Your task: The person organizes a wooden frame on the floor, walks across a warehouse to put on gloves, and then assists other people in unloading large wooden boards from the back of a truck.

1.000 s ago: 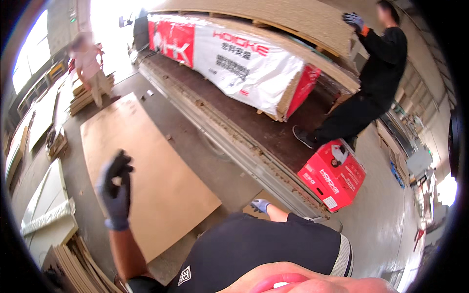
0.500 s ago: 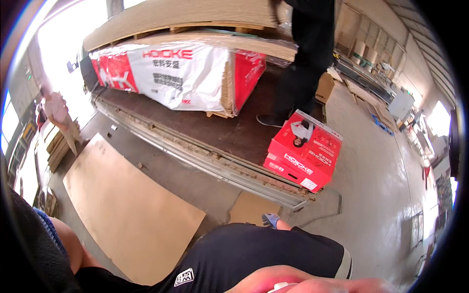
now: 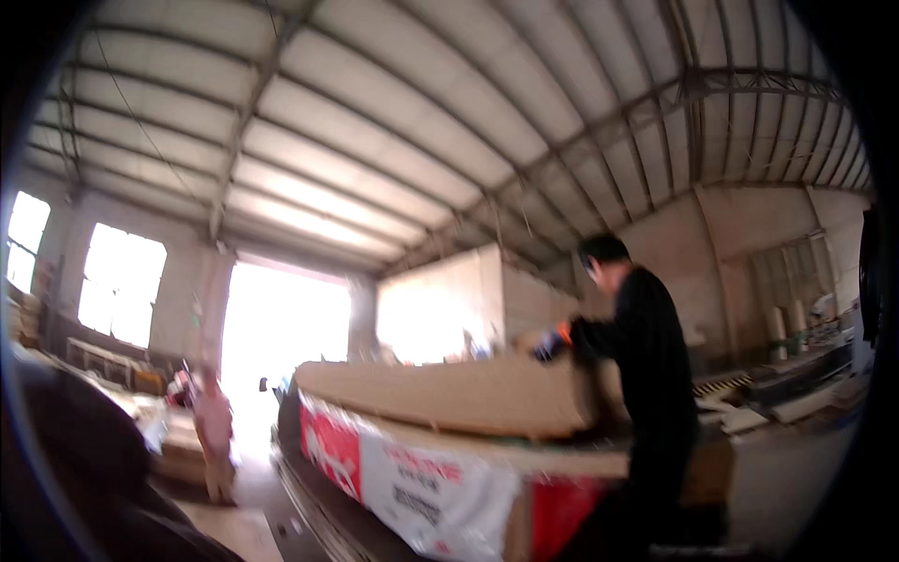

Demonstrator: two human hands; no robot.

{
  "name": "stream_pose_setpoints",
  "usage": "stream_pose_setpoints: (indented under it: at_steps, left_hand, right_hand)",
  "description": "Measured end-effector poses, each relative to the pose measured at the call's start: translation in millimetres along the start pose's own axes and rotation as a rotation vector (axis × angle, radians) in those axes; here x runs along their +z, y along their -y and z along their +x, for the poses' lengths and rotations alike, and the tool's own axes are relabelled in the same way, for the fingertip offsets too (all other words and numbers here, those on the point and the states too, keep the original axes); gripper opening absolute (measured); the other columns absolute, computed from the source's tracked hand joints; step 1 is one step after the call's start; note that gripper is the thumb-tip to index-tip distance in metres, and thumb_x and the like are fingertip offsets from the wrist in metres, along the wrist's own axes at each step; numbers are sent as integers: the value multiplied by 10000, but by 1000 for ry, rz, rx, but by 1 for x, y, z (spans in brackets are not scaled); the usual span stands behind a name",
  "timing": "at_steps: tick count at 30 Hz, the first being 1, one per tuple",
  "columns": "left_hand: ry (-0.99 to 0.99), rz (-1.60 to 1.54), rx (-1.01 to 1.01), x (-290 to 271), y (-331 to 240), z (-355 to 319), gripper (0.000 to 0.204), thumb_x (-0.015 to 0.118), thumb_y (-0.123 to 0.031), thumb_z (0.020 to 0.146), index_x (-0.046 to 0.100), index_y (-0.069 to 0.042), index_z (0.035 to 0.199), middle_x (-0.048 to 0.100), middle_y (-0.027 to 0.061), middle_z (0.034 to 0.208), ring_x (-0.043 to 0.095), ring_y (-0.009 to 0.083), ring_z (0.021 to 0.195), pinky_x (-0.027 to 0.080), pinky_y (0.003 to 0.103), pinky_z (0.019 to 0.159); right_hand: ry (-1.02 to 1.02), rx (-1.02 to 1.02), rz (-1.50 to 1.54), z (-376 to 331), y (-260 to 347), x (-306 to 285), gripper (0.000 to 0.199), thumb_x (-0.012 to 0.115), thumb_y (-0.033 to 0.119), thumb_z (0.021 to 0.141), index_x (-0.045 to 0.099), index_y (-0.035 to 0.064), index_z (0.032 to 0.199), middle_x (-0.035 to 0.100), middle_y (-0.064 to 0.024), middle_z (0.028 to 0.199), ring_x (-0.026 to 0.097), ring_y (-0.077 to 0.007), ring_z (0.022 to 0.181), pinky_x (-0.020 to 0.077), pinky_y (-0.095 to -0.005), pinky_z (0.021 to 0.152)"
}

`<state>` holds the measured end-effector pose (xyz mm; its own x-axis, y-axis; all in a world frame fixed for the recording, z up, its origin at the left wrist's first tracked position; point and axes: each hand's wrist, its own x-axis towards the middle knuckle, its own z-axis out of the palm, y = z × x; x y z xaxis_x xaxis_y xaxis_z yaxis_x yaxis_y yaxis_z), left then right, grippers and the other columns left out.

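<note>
**Your view has swung upward, leaving your own hands out of sight**

In the head view, your camera has tipped up from the floor, so the ribbed roof (image 3: pixel 365 140) now spans ten to two o'clock. Both your hands have dropped out of the picture, and I cannot tell whether your fingers are spread or closed. A dark, blurred shape (image 3: pixel 80 440) at eight o'clock may be your sleeve. For the work, that means your grip cannot be judged from here.

The tan board load (image 3: pixel 440 398) lies at six o'clock, above a wrapped pack (image 3: pixel 459 501). At four o'clock stands a co-worker in black (image 3: pixel 663 365), one gloved hand (image 3: pixel 551 347) at the load's upper right end; blur hides whether it touches.

As for containers, the pack's white-and-red wrapping leaves a tan edge bare near its right end, apparently board; the rest is covered. The red carton has left the view, so its contents cannot be checked.
</note>
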<state>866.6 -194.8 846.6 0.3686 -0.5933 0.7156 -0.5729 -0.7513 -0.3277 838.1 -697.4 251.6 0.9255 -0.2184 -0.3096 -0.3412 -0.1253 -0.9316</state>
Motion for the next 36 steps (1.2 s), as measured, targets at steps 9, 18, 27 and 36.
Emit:
stream_pose_setpoints:
  at_steps: [9, 18, 27, 36]
  left_hand:
    - [-20, 64, -1, 22, 33, 59, 337, 616, -141, 903, 588, 43, 1185, 630, 183, 1019, 614, 308, 928, 502, 454, 841]
    - [-133, 56, 48, -20, 22, 19, 325, 609, -146, 902, 587, 44, 1165, 622, 188, 992, 606, 321, 901, 502, 453, 818]
    - [-440, -140, 148, -119, -46, -163, 314, 602, -151, 900, 586, 44, 1145, 615, 194, 964, 599, 334, 874, 502, 452, 795]
    - [-309, -732, -963, 48, -95, -414, 225, 532, -16, 929, 665, 42, 1101, 681, 109, 896, 652, 191, 820, 517, 323, 767]
  right_hand:
    - [183, -154, -179, 102, 4, 90, 331, 607, 359, 920, 672, 110, 1129, 695, -80, 1068, 670, -236, 910, 508, -368, 742]
    - [342, -291, -512, 12, -179, 150, 326, 645, 322, 895, 686, 91, 1123, 699, -110, 1099, 673, -268, 955, 521, -379, 785]
    - [724, -213, -863, -48, -317, 96, 358, 644, 292, 884, 669, 61, 1157, 687, -147, 1151, 662, -320, 1008, 520, -412, 822]
    - [613, 60, -618, -119, -272, 111, 452, 553, 436, 963, 641, 72, 1216, 659, -145, 1213, 619, -276, 1092, 473, -368, 924]
